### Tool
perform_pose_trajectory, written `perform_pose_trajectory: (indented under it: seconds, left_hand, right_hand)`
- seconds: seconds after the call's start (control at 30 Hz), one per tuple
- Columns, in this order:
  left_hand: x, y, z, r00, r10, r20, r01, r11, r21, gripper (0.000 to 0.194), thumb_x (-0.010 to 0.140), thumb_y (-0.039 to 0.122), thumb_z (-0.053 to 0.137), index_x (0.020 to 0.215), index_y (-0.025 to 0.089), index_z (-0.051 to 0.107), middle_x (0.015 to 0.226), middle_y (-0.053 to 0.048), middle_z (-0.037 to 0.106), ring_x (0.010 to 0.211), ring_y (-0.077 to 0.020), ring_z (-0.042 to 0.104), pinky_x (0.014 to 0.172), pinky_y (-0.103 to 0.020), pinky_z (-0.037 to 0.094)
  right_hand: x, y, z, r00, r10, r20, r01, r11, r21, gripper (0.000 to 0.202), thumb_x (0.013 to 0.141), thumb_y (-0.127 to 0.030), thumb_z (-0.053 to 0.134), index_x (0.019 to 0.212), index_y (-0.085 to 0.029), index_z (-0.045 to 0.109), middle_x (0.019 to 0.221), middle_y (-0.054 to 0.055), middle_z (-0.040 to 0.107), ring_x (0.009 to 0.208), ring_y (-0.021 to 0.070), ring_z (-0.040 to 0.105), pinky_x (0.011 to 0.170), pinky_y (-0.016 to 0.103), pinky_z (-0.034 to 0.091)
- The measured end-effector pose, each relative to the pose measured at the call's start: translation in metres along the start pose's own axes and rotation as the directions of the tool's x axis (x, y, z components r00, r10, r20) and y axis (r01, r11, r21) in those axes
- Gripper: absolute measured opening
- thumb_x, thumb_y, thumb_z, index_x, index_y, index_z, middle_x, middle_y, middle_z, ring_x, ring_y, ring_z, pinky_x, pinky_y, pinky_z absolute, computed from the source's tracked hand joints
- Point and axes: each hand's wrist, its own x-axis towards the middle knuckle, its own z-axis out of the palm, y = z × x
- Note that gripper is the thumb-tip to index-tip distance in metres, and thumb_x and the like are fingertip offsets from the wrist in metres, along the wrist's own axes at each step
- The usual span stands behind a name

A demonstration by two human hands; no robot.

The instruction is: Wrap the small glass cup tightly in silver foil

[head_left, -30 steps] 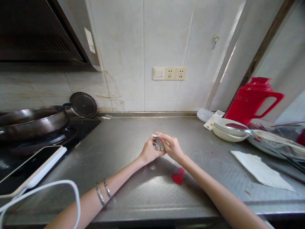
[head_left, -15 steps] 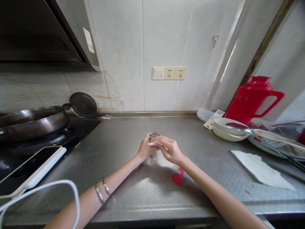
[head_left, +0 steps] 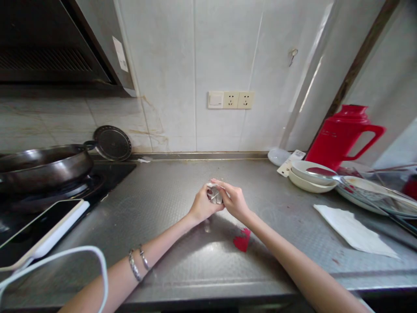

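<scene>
Two grips share one small, round silvery thing [head_left: 215,196] over the middle of the surface [head_left: 169,195]; the left grip [head_left: 202,205] curls round its left and near sides, the right grip [head_left: 235,201] grasps its right edge, fingers reaching over the far rim; as I judge it, a slip is the main danger, since smooth metal could skid from a loosened fingertip and hit the hard surface; a ragged red piece [head_left: 241,240] lies near the right forearm, which might sweep it aside; farther left, a white cable [head_left: 102,269] loops across the left forearm, and a snag could tug the phone [head_left: 42,230].
</scene>
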Motion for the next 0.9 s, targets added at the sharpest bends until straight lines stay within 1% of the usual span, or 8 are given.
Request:
perform_pose_trajectory:
  seconds: [0.2, 0.37, 0.43, 0.5, 0.63, 0.7, 0.8, 0.9]
  left_hand:
    - [0.005, -0.001, -0.002, 1.000, 0.027, 0.008, -0.025, 0.991, -0.133, 0.054, 0.054, 0.019, 0.077, 0.104, 0.015, 0.056, 0.095, -0.005, 0.067, 0.084, -0.0168, 0.063, 0.074, -0.026, 0.050]
    - [0.006, 0.002, -0.005, 0.987, -0.156, 0.038, 0.160, 0.972, -0.173, 0.050, 0.056, 0.024, 0.075, 0.101, 0.014, 0.056, 0.085, -0.002, 0.065, 0.062, -0.0113, 0.057, 0.046, -0.019, 0.044]
    - [0.006, 0.004, -0.005, 0.980, -0.195, 0.050, 0.200, 0.965, -0.167, 0.050, 0.056, 0.026, 0.075, 0.101, 0.014, 0.055, 0.080, -0.001, 0.063, 0.058, -0.0102, 0.055, 0.042, -0.017, 0.041]
    - [0.006, 0.005, -0.006, 0.981, -0.188, 0.040, 0.192, 0.967, -0.166, 0.051, 0.057, 0.026, 0.076, 0.103, 0.015, 0.055, 0.078, -0.001, 0.063, 0.059, -0.0106, 0.056, 0.044, -0.018, 0.042]
    - [0.003, 0.005, -0.004, 0.996, -0.086, -0.028, 0.081, 0.986, -0.148, 0.062, 0.055, 0.027, 0.080, 0.109, 0.015, 0.054, 0.089, -0.004, 0.066, 0.076, -0.0158, 0.062, 0.066, -0.026, 0.050]
    - [0.001, 0.006, -0.003, 0.999, -0.045, -0.030, 0.041, 0.994, -0.101, 0.064, 0.054, 0.029, 0.081, 0.110, 0.014, 0.053, 0.093, -0.006, 0.066, 0.082, -0.0177, 0.062, 0.075, -0.029, 0.049]
    - [-0.001, 0.008, -0.002, 0.999, -0.030, -0.014, 0.030, 0.999, -0.035, 0.058, 0.056, 0.029, 0.079, 0.107, 0.014, 0.055, 0.091, -0.005, 0.067, 0.079, -0.0176, 0.063, 0.073, -0.029, 0.049]
    - [-0.001, 0.008, -0.001, 0.999, 0.032, -0.017, -0.033, 0.999, -0.017, 0.048, 0.059, 0.023, 0.075, 0.103, 0.016, 0.058, 0.095, -0.004, 0.068, 0.083, -0.0178, 0.063, 0.075, -0.028, 0.049]
  right_hand:
    - [0.001, -0.009, -0.004, 0.989, -0.143, 0.039, 0.142, 0.990, 0.015, 0.031, 0.095, -0.021, 0.041, 0.116, -0.023, 0.063, 0.115, 0.007, 0.068, 0.111, 0.0190, 0.062, 0.096, 0.036, 0.051]
    - [0.001, -0.019, -0.007, 0.976, -0.209, 0.061, 0.205, 0.977, 0.065, 0.030, 0.094, -0.019, 0.042, 0.113, -0.022, 0.065, 0.112, 0.008, 0.069, 0.107, 0.0195, 0.064, 0.095, 0.035, 0.051]
    - [0.003, -0.022, -0.011, 0.982, -0.180, 0.063, 0.174, 0.980, 0.092, 0.028, 0.094, -0.022, 0.044, 0.107, -0.022, 0.068, 0.107, 0.007, 0.072, 0.102, 0.0198, 0.067, 0.089, 0.032, 0.053]
    - [0.007, -0.023, -0.017, 0.993, -0.115, 0.028, 0.112, 0.989, 0.095, 0.026, 0.094, -0.025, 0.046, 0.101, -0.022, 0.071, 0.101, 0.006, 0.073, 0.096, 0.0202, 0.069, 0.084, 0.030, 0.055]
    - [0.014, -0.017, -0.026, 0.985, 0.057, -0.162, -0.054, 0.998, 0.019, 0.028, 0.094, -0.030, 0.046, 0.099, -0.022, 0.072, 0.101, 0.006, 0.073, 0.091, 0.0213, 0.070, 0.079, 0.030, 0.056]
    - [0.015, -0.012, -0.025, 0.978, 0.071, -0.196, -0.076, 0.997, -0.019, 0.027, 0.094, -0.031, 0.046, 0.102, -0.022, 0.071, 0.104, 0.007, 0.073, 0.094, 0.0220, 0.070, 0.081, 0.032, 0.056]
    - [0.012, -0.007, -0.019, 0.998, -0.023, -0.064, 0.021, 0.999, -0.034, 0.027, 0.094, -0.027, 0.046, 0.107, -0.022, 0.068, 0.110, 0.008, 0.070, 0.104, 0.0221, 0.066, 0.090, 0.035, 0.054]
    - [0.007, -0.006, -0.014, 0.980, -0.168, 0.103, 0.171, 0.985, -0.026, 0.029, 0.094, -0.021, 0.043, 0.115, -0.020, 0.063, 0.118, 0.009, 0.067, 0.114, 0.0202, 0.060, 0.099, 0.037, 0.050]
